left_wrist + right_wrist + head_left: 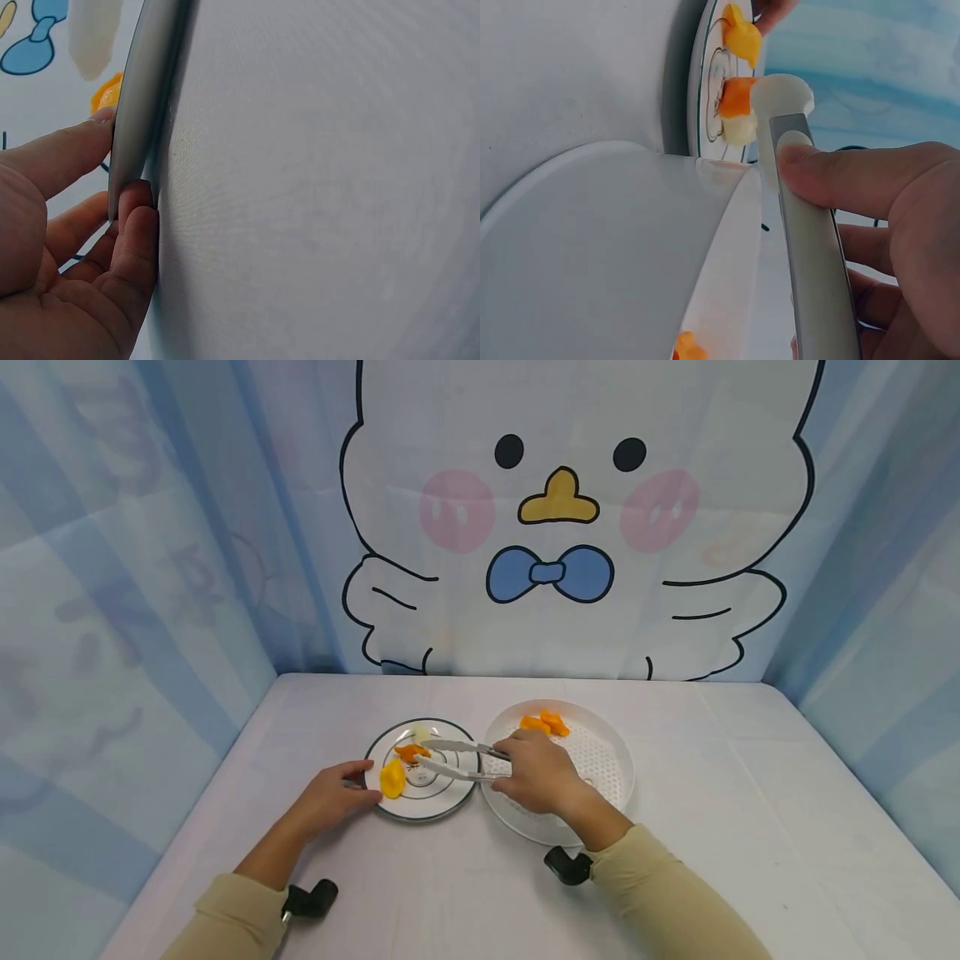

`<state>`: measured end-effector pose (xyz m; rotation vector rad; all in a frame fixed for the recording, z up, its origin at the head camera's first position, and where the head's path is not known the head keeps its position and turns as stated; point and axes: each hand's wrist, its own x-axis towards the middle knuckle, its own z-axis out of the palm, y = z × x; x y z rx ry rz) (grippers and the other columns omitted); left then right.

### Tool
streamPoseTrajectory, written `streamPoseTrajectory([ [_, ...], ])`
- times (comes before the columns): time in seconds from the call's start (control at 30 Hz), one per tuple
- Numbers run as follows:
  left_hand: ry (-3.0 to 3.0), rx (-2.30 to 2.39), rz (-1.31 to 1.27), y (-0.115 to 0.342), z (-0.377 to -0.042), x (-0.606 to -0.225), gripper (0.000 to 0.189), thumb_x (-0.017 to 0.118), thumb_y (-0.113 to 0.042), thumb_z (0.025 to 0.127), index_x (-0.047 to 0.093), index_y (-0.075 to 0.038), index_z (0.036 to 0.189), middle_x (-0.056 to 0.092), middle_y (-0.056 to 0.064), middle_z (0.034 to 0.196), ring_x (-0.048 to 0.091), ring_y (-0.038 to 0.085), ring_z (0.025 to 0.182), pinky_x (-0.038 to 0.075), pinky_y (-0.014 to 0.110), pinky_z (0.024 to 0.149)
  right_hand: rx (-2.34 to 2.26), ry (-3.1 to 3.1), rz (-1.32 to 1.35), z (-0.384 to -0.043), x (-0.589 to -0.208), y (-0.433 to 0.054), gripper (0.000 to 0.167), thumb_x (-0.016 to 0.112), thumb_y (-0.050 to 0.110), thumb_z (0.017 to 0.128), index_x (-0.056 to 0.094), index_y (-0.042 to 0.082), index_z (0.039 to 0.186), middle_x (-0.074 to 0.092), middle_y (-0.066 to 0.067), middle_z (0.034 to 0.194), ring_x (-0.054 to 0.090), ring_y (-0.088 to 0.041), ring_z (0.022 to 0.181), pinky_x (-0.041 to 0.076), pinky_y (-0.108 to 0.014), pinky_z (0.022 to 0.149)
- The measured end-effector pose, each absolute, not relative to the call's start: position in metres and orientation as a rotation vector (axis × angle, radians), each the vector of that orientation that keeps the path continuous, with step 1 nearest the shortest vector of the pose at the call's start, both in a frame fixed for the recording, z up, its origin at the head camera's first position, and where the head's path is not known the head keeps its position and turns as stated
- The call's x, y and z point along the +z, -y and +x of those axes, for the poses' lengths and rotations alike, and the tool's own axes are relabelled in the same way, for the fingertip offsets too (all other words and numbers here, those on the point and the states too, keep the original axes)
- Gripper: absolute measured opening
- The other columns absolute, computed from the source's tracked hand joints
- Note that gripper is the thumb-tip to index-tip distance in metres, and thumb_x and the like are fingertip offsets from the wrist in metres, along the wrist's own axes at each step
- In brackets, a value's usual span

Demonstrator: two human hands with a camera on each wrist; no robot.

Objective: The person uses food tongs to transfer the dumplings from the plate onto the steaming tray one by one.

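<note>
My left hand [333, 797] grips the left rim of a white plate [442, 810] with dark rings, thumb on top and fingertips under its edge in the left wrist view. On that plate lie a yellow piece [392, 778], an orange piece [408, 752] and a pale piece [422, 732], which look like toy food. My right hand [540, 772] holds a pair of tongs [450, 746] with pale tips, thumb along one arm. Those tips reach over the plate, spread apart, close beside the orange piece.
Right of the plate is a larger white perforated dish [621, 777], holding orange pieces [555, 722] near its far side. My right hand is above this dish. White cloth covers the table [720, 827]; a printed curtain [570, 635] hangs behind it.
</note>
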<state>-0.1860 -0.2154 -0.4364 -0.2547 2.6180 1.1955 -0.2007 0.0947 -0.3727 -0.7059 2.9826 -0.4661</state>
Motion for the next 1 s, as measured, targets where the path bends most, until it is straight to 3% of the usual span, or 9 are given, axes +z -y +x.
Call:
streamPoseTrajectory([
  [0.3,-2.611,1.203,-0.252,0.215,-0.187,-0.436,0.068,0.077,-0.030,0.088,0.050,-0.006,0.146,0.056,0.015,0.127,0.048,0.034,0.111,0.041,0.055,0.102,-0.405,-2.968,-0.697,-0.207,-0.373,-0.085,0.049,0.076,0.031,0.087,0.066,0.008,0.130,0.064,-0.007,0.118,0.057,-0.023,0.104,0.050,-0.040,0.092],
  [0.57,-2.610,1.223,-0.237,0.216,-0.186,-0.438,0.069,0.079,-0.032,0.086,0.052,-0.005,0.144,0.056,0.017,0.128,0.048,0.035,0.113,0.039,0.058,0.103,-0.349,-2.990,-0.739,-0.210,-0.376,-0.081,0.042,0.076,0.029,0.088,0.069,0.008,0.125,0.065,-0.006,0.111,0.057,-0.025,0.099,0.051,-0.040,0.084],
  [1.0,-2.612,1.211,-0.214,0.216,-0.184,-0.433,0.070,0.078,-0.032,0.087,0.051,-0.005,0.145,0.056,0.018,0.132,0.048,0.035,0.116,0.037,0.059,0.104,-0.561,-3.010,-0.741,-0.200,-0.370,-0.103,0.040,0.077,0.024,0.087,0.069,0.006,0.122,0.067,-0.005,0.111,0.060,-0.023,0.101,0.050,-0.042,0.090],
])
